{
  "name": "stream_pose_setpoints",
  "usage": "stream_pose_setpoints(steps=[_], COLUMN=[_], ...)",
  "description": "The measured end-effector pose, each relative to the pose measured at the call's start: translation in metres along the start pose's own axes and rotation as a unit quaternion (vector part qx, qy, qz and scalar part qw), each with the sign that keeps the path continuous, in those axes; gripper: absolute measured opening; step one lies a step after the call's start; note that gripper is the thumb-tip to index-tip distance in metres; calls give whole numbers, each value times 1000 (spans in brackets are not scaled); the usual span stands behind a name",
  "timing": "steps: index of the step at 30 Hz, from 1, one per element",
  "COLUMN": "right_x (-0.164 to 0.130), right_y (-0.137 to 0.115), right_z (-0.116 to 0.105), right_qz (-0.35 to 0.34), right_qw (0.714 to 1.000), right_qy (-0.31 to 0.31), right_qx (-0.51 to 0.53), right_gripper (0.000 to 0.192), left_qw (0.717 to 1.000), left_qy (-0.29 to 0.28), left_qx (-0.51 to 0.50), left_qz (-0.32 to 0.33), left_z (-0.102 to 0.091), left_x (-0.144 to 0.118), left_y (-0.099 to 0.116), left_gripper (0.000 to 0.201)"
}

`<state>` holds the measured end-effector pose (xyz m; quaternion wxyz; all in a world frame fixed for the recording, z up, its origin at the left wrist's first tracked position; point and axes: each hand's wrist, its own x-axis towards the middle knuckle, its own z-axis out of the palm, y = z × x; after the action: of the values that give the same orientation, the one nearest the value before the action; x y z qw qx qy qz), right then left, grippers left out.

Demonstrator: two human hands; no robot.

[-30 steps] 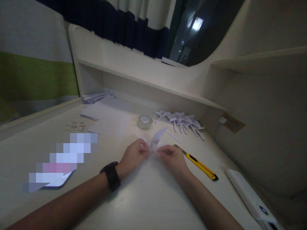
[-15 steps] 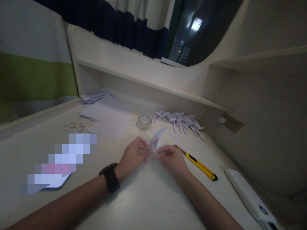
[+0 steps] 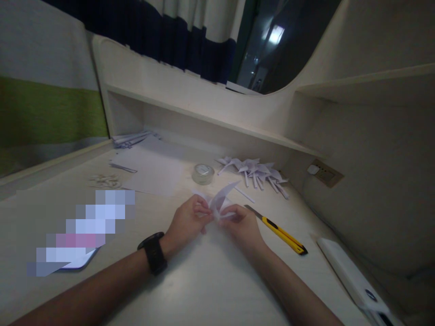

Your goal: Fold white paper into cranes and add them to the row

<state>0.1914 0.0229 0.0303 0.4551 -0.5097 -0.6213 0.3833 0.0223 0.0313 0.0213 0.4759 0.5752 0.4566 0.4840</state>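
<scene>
In the middle of the surface (image 3: 190,294), I hold a piece of folded white paper (image 3: 221,198) between my two hands, with one curved blade of it standing up and leaning right. My left hand (image 3: 189,218) pinches its left side between thumb and fingers, and my right hand (image 3: 244,225) grips the right side the same way; the exact spot where my fingertips meet the paper is blurred. A black watch (image 3: 154,254) sits on my left wrist.

Just beyond the paper, to the right, lies a thin white paper stick (image 3: 244,194), and farther off stands a roll of clear tape (image 3: 203,174). To the far right of the tape, paper pinwheels (image 3: 260,170) on sticks lie overlapping in a row. A yellow utility knife (image 3: 285,236) rests near my right hand, its blade pointing far and left, with a white case-like object (image 3: 343,271) at the near right. On the far left are white sheets (image 3: 152,165), with a bundle of rolled paper (image 3: 132,139) beside them and a small pale heap (image 3: 103,181) nearer me.
</scene>
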Motion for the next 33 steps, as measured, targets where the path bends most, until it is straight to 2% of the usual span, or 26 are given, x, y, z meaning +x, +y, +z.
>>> stream_pose_setpoints(steps=[14,17,23,33], right_x=[-4,-4,-4,-4], right_y=[-5,-2,-3,0], right_z=[3,3,4,4], right_qz=[7,-4,-3,-20], right_qw=[999,999,999,999], right_qy=[53,53,40,44], right_qx=[-1,0,8,9], right_gripper=[21,21,23,20], left_qw=[1000,1000,999,996], left_qy=[13,11,41,80], left_qx=[26,24,9,-26], left_qz=[11,14,30,-15], left_z=[-1,-1,0,-1], left_x=[1,1,0,-5], left_y=[0,1,6,21], left_gripper=[23,23,28,35])
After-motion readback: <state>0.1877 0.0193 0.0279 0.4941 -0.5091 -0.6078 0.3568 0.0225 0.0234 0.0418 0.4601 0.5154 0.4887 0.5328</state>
